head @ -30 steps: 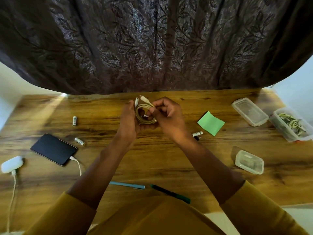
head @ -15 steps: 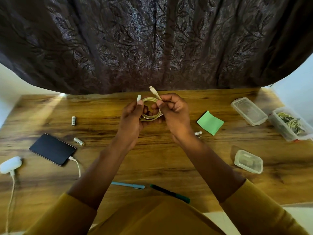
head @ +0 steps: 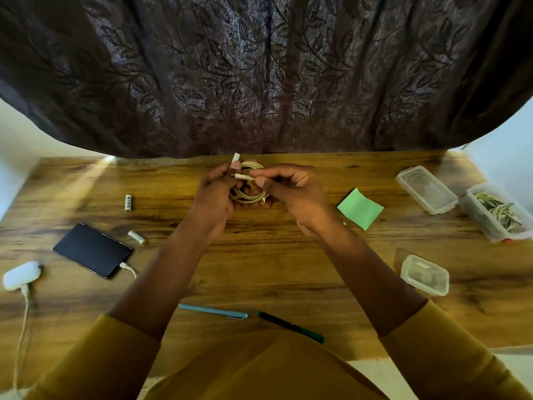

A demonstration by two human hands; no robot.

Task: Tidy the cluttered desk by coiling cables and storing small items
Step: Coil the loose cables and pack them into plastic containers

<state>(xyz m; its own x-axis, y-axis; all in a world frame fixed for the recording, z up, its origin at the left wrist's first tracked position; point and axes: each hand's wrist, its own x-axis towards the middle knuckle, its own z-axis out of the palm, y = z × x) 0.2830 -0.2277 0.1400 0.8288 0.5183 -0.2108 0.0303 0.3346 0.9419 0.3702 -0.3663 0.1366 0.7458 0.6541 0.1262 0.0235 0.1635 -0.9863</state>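
Above the far middle of the wooden desk (head: 259, 269) I hold a coiled cream cable (head: 248, 196) between both hands. My left hand (head: 215, 197) grips the coil, and one white plug sticks up past its fingers. My right hand (head: 291, 192) pinches the other white plug, which lies level across the coil and points left. Two batteries (head: 128, 202) (head: 136, 237) lie loose at the left. A blue pen (head: 212, 311) and a green pen (head: 290, 326) lie near the front edge.
A black phone (head: 92, 249) at the left has a white cable plugged in; a white charger (head: 20, 275) sits at the left edge. Right side: a green sticky note (head: 360, 208), two shut clear boxes (head: 426, 189) (head: 424, 274), and an open box of rubber bands (head: 497, 212). A dark curtain hangs behind.
My right hand has turned the plug it pinches from pointing up to lying level across the coil. Both hands stay at the far middle of the desk.
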